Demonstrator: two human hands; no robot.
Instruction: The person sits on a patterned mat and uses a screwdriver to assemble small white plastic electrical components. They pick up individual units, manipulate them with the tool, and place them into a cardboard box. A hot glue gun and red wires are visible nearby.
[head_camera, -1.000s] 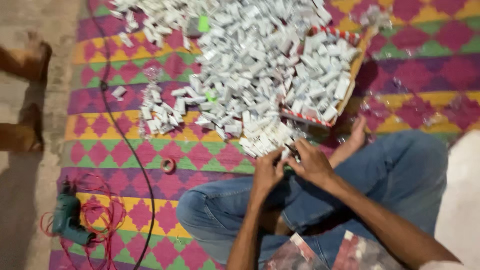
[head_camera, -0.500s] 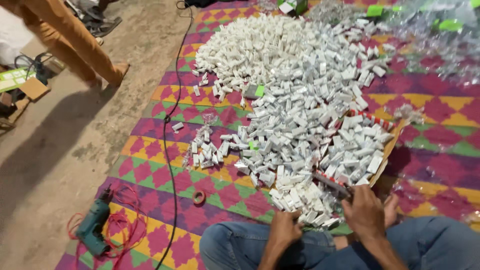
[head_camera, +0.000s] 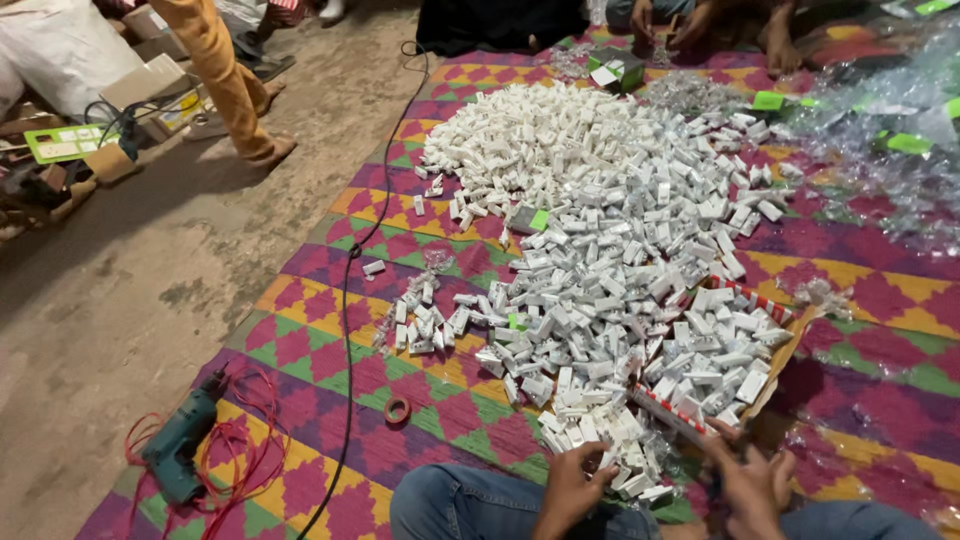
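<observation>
A large heap of small white plastic parts (head_camera: 610, 230) covers a patterned mat (head_camera: 330, 340). I sit cross-legged in jeans at its near edge. My left hand (head_camera: 568, 490) is curled beside a small cluster of white parts (head_camera: 610, 445) by my knee, fingers closed on one or two of them. My right hand (head_camera: 745, 480) rests at the near edge of a shallow cardboard tray (head_camera: 790, 345) filled with the same parts; whether it holds anything is hidden.
A green power drill (head_camera: 180, 445) with red cord lies at the mat's left corner. A black cable (head_camera: 348, 300) runs across the mat; a small tape ring (head_camera: 398, 409) lies near it. Clear plastic bags (head_camera: 880, 150) pile at right. Another person's legs (head_camera: 235, 85) stand on the concrete floor.
The view has tilted up, showing more of the heap and the far end of the mat. My hands have slipped to the bottom edge, still together by the tray.
</observation>
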